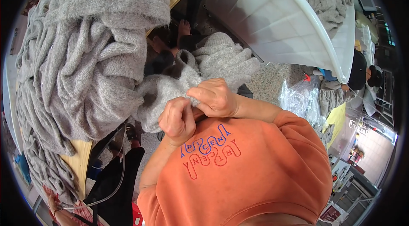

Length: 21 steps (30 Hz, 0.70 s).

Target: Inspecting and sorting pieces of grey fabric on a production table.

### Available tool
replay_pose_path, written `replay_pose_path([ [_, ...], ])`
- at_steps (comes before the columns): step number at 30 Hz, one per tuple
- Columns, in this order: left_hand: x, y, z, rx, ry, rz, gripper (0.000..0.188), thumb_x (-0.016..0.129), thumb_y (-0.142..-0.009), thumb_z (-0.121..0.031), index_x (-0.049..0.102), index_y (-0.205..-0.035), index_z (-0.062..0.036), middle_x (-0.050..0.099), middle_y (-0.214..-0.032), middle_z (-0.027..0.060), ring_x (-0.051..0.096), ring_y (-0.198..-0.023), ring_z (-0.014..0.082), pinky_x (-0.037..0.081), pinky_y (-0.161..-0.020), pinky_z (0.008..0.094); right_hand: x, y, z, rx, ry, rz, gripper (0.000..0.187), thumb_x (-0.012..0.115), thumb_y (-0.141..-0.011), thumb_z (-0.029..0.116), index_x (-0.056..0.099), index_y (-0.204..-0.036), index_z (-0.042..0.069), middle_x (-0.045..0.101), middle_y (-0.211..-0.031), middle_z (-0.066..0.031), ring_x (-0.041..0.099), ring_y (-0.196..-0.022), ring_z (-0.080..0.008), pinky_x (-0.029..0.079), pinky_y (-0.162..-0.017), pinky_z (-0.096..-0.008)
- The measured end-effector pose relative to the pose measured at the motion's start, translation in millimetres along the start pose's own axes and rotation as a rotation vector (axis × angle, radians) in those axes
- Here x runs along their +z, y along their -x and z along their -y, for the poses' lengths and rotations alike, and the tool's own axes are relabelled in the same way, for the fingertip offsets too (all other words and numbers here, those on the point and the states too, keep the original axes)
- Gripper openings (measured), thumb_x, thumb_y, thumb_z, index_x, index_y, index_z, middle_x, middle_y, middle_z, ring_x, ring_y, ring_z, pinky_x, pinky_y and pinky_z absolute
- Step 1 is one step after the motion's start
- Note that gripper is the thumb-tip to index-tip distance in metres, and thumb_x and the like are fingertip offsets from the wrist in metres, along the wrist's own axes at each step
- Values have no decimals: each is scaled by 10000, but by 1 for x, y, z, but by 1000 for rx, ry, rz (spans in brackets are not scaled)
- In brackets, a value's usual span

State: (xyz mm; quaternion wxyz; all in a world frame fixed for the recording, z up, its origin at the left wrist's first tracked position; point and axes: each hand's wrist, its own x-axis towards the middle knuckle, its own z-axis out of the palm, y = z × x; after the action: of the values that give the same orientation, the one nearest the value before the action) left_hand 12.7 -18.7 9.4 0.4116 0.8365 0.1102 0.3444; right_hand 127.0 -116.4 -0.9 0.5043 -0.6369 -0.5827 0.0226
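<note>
Close to my chest, my left hand (177, 119) and my right hand (215, 97) are both closed, almost touching. They grip the edge of a fuzzy grey knit piece (158, 100), its gathered folds hanging away from me over my lap. Whether it is a sweater or another garment cannot be told. What lies inside my fingers is hidden. To the left, a big heap of the same grey knitwear (91, 68) lies draped on a wooden-edged table (80, 164). Its lower folds come right up to the held piece.
A large white bin (272, 10) stands ahead on the right, with more grey knitwear (326, 0) beyond its near wall. Transparent plastic bags (300, 102) lie to the right. At the lower left, another person's hand (52, 200) is by the heap; bare feet (184, 27) show under the table.
</note>
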Motion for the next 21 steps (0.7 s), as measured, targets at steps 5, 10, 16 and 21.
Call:
replay_pose_path([
  [5, -1, 3, 12, -265, -28, 80, 248, 507, -592, 126, 547, -806, 5, 585, -770, 140, 572, -634, 263, 471, -570, 298, -6, -7, 3, 105, -101, -157, 321, 535, -577, -35, 562, -897, -18, 573, -682, -110, 566, -546, -251, 452, -497, -310],
  [10, -18, 15, 69, -223, -291, -206, 332, 450, -555, 113, 593, -832, -1, 605, -844, 137, 586, -773, 270, 475, -703, 324, -37, -9, 12, 236, -80, -182, 288, 487, -596, -50, 567, -871, -23, 602, -752, -124, 592, -594, -224, 464, -545, -282],
  [16, -92, 65, 95, -408, -502, -465, 317, 408, -602, 123, 599, -842, 42, 602, -796, 106, 567, -741, 201, 452, -730, 278, -39, 0, 5, 472, -250, -202, 245, 441, -641, -58, 572, -845, -20, 577, -728, -78, 553, -647, -121, 434, -582, -234],
  [21, -168, 59, 40, -678, 606, -482, 124, 412, -622, -3, 493, -716, 7, 522, -676, 90, 481, -603, 148, 426, -605, 244, -15, 6, -18, 1030, -852, 61, 211, 443, -672, -49, 595, -813, -10, 557, -704, 14, 453, -609, -28, 358, -532, -192],
])
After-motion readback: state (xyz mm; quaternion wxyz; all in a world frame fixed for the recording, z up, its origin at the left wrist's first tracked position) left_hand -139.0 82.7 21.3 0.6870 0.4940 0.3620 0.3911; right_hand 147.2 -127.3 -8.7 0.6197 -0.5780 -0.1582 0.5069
